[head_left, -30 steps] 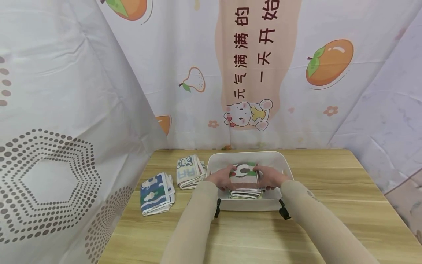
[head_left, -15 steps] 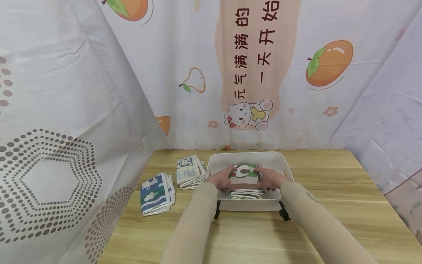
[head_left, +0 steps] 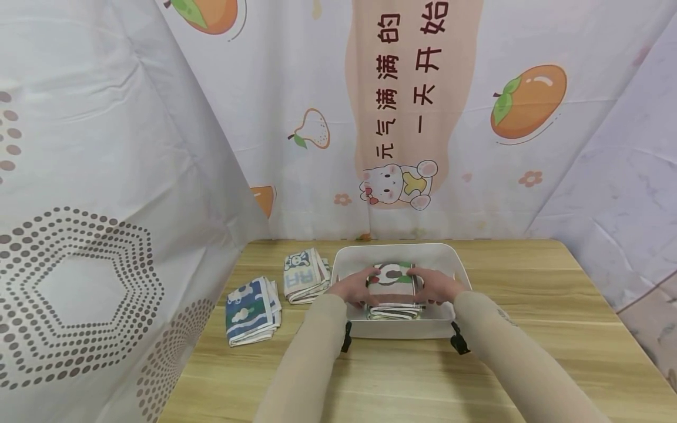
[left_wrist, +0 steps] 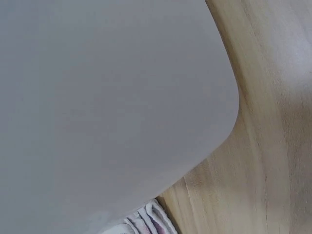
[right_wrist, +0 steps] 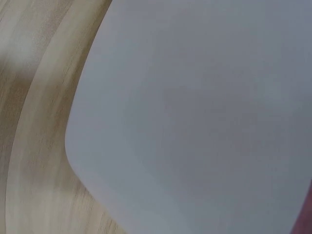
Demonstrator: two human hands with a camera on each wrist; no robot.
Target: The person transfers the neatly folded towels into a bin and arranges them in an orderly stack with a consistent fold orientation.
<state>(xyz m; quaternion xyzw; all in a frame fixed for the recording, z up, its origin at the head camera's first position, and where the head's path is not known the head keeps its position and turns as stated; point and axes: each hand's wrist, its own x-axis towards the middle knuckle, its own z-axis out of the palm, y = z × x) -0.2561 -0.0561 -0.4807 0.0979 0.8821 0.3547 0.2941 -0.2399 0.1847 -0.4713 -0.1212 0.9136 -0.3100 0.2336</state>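
This is a curtained-off space; whether home or studio, I cannot tell. A fruit-printed cloth (head_left: pixel 312 170) hangs behind the wood-grain table (head_left: pixel 534 288), a dotted curtain (head_left: pixel 100 188) at its left.

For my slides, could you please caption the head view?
Left hand and right hand hold a folded towel inside a white bin, other towels outside.

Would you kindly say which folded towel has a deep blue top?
The leftmost towel; the middle towel is mostly cream, and the rightmost towel, in the bin, beige and green.

Both hands (head_left: pixel 355 288) (head_left: pixel 435 286) level, fingers (head_left: pixel 366 275) bent inward.
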